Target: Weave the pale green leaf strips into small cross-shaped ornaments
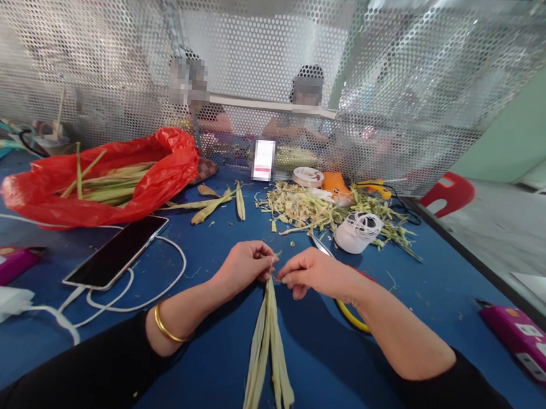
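**Two hands pinch one bundle of leaf strips**

The bundle of leaf strips, about four pale green blades, lies on the blue worktop. Its top is pinched tight between the fingers of the left hand and the right hand. Just beyond the fingers sit one spool of white thread and one heap of trimmings. To their left lie one phone and one red bag. Bare worktop lies open either side of the bundle, and the right edge is well apart.

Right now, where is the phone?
In the head view the phone lies on the table, left of the left hand and in front of the red bag, with a white cable looping beside it.
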### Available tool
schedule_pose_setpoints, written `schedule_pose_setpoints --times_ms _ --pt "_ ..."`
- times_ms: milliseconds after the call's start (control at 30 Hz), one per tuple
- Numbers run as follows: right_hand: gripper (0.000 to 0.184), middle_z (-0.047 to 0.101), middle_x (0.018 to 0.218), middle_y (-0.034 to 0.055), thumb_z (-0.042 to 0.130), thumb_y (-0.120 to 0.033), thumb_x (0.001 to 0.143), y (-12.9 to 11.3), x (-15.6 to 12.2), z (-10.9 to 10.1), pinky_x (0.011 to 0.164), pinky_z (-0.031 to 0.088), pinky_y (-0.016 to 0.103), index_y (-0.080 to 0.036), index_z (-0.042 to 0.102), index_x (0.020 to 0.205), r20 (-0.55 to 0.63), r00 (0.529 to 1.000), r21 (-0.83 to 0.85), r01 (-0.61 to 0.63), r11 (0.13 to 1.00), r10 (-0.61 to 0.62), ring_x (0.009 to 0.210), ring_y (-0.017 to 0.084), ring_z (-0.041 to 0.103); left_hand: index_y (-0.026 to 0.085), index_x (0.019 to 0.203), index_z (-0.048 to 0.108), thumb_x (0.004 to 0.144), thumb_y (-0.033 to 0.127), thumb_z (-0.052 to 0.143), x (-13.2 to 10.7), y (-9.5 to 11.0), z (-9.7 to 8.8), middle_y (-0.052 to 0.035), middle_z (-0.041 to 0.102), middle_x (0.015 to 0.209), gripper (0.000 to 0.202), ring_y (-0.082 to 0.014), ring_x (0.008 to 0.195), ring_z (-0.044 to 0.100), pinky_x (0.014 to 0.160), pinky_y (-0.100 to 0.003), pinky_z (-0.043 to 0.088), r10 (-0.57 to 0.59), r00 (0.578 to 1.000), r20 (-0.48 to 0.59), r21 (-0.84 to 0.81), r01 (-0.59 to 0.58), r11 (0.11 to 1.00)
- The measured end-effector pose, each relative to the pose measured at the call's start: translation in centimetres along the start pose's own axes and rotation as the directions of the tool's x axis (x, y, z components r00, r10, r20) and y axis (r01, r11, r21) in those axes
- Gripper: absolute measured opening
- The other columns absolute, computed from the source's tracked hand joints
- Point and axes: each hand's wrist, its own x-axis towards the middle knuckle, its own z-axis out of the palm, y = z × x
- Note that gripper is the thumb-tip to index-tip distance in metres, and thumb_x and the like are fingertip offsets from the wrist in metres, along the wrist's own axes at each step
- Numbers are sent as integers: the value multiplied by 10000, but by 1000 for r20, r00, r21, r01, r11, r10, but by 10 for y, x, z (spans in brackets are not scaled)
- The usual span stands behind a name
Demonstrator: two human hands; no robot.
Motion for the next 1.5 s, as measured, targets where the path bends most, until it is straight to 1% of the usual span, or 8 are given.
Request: schedule_pose_setpoints --times_ms 100,267,433,700,833,1100,1300,1500 --pt "115 623 532 -14 629 -167 689 -2 -1 0 567 501 224 -155 730 742 47 998 -17 52 999 -51 525 115 618 132 669 602 702 210 641 0 0 0 38 569 477 93 -69 422 501 468 -186 429 -3 1000 19 12 3 1000" --pt "68 564 540 -40 643 -222 703 1 5 3 526 417 198 -161 649 672 -138 987 47 85 995 -78 500 77 519 120 644 645 675 189 644 0 0 -1 24 586 505 75 -63 434 494 474 -182 419 -6 998 56 11 6 1000" --pt "111 470 452 -67 618 -264 735 3 9 2 472 312 196 -170 604 678 -225 973 96 64 993 -41 453 70 413 126 672 651 673 244 667 1 1 -4 34 561 505 119 -65 453 497 516 -194 448 -29 999 21 -21 30 999" --pt "146 494 466 -57 652 -303 687 0 8 3 483 307 210 -160 619 679 -235 971 228 90 970 -35 463 74 424 133 692 648 677 266 664 3 -1 -6 24 581 533 134 -75 470 528 549 -215 484 -58 998 2 -23 58 998" --pt "159 497 465 -51 662 -305 667 2 9 7 467 296 207 -150 627 672 -238 971 307 93 947 -18 452 67 416 131 617 653 648 218 667 0 2 -5 27 567 486 93 -73 455 517 514 -192 456 -55 996 69 22 53 998" --pt "169 573 552 -13 694 -292 611 1 11 9 441 292 202 -142 617 633 -217 975 439 48 897 55 450 56 421 138 657 703 659 231 649 0 4 -9 -13 657 604 108 -100 539 596 620 -235 510 -68 970 235 47 58 997" --pt "174 559 555 -9 676 -294 625 2 11 9 457 304 201 -137 606 648 -231 971 443 42 896 69 461 59 420 136 725 726 659 275 686 2 -1 -12 -30 673 644 159 -112 578 608 671 -259 515 -55 953 299 37 46 998" --pt "175 473 510 -53 619 -331 687 4 12 8 454 301 214 -164 570 669 -259 966 349 79 934 15 442 71 405 129 686 683 697 368 667 0 4 -9 -14 624 610 239 -92 517 559 561 -213 461 -69 962 263 52 57 997"
